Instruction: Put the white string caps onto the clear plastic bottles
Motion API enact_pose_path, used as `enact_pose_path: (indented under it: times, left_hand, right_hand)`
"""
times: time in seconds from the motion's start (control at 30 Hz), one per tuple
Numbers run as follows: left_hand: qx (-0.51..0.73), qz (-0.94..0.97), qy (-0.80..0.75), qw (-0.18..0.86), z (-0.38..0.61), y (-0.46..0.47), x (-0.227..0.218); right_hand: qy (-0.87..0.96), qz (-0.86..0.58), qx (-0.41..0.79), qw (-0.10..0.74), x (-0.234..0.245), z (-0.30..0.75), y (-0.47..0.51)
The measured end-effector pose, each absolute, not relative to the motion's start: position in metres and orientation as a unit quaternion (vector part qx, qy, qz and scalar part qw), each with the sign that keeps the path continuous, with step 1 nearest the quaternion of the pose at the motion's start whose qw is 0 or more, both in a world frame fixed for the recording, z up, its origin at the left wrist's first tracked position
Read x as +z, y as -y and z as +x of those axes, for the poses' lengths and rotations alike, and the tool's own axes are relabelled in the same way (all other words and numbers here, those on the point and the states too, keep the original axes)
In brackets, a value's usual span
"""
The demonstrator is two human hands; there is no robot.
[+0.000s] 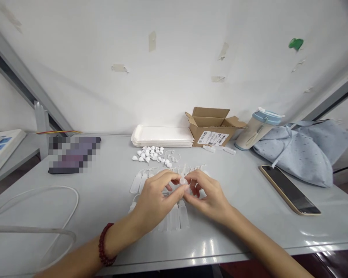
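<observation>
My left hand (156, 195), with a dark red bead bracelet (104, 244) on its wrist, and my right hand (208, 192) meet over the middle of the table. Between their fingertips they pinch a small translucent plastic bottle (183, 181), its narrow tip pointing away from me. Fingers cover most of it. Beneath and around the hands lie rows of flat translucent bottles (183, 218), some with thin loops at their ends. Beyond my left hand sits a loose pile of small white caps (154, 154), and thin clear loops (172, 155) lie beside it.
Behind the caps are stacked white padded envelopes (165, 137) and an open cardboard box (210, 133). Farther right stand a tilted tumbler (256, 129), a blue fabric bag (301, 150) and a phone (290, 190). A white cable (72, 208) loops at left, near a pixelated object (75, 154).
</observation>
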State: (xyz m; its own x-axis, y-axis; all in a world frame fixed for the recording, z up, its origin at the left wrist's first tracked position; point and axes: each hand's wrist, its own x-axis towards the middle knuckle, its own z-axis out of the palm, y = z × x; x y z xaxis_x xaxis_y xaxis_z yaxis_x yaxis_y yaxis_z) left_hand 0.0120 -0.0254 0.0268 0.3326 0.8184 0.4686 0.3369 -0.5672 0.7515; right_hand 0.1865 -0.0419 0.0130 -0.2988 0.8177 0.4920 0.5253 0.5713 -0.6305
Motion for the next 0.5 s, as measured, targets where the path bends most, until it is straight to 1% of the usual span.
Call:
enact_pose_path:
  times: [0.2, 0.3, 0.37, 0.4, 0.5]
  left_hand:
    - [0.389, 0.749, -0.331, 0.422, 0.008, 0.018, 0.032]
    - [0.372, 0.761, -0.31, 0.431, 0.006, 0.013, 0.032]
    - [0.375, 0.779, -0.326, 0.383, 0.005, 0.012, 0.029]
    - [0.386, 0.787, -0.341, 0.34, 0.005, 0.011, 0.027]
    - [0.445, 0.816, -0.332, 0.164, 0.005, 0.013, 0.023]
  right_hand:
    - [0.755, -0.404, 0.282, 0.432, 0.017, 0.187, 0.044]
    - [0.713, -0.421, 0.341, 0.445, 0.02, 0.19, 0.041]
    - [0.669, -0.442, 0.396, 0.448, 0.02, 0.192, 0.038]
    - [0.645, -0.45, 0.422, 0.451, 0.021, 0.193, 0.037]
    - [0.594, -0.466, 0.465, 0.462, 0.021, 0.195, 0.033]
